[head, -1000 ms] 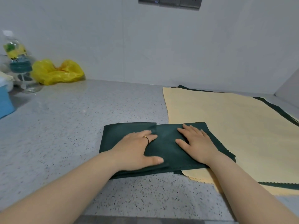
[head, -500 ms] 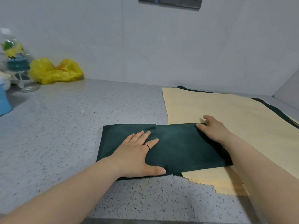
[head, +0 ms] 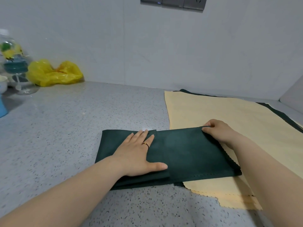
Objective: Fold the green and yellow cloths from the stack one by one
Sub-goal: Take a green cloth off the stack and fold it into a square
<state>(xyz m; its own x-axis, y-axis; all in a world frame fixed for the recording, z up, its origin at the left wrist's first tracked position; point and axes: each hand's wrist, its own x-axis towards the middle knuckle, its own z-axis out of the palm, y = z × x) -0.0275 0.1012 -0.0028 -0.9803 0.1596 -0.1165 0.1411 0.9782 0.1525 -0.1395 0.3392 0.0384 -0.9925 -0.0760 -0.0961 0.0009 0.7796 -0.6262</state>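
Right hand (head: pixel 218 131) pinches far corner; green cloth (head: pixel 188 154) folded, flat.

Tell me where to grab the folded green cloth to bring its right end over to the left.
Pinch the green cloth at its far right corner, coming in from the right over the yellow cloth. That end lies loose with its layered edges exposed, while the left hand pins the other half flat. The right hand pinches that corner now.

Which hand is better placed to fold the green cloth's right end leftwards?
Probably the right hand: it pinches the far right corner of the green cloth, while the left hand presses it flat.
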